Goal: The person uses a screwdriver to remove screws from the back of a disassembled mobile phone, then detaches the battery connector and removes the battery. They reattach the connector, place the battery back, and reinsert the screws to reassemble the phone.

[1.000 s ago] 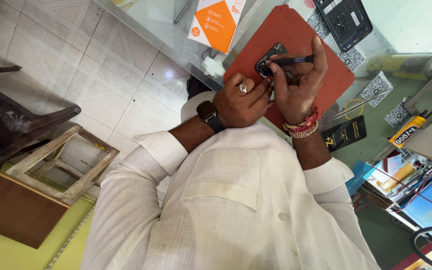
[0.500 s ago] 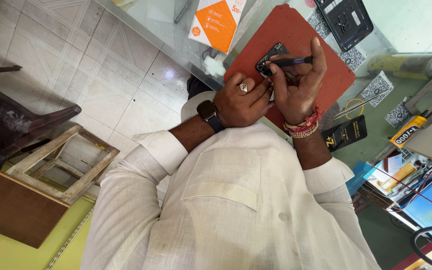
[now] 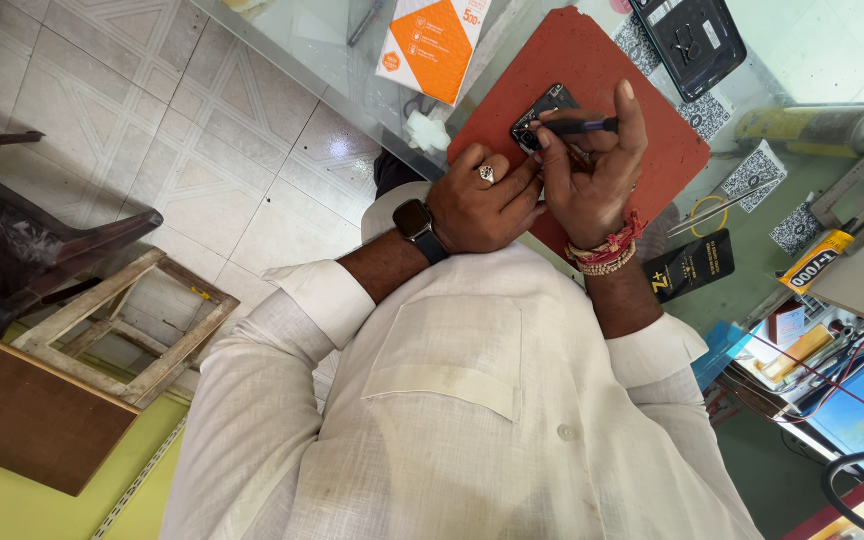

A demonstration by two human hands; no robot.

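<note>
A small black device lies on a red work mat on the glass counter. My left hand, with a ring and a dark wristwatch, is curled at the device's near edge, its fingertips steadying it. My right hand, with red and beaded bracelets on the wrist, pinches a thin dark tool. The tool lies sideways and its tip rests on the device. The two hands touch each other. My white shirt fills the lower part of the view.
An orange box and a black opened phone lie beside the mat. Tweezers, a black card, a yellow tube and a metal can sit at the right. A wooden stool and a dark chair stand on the tiled floor.
</note>
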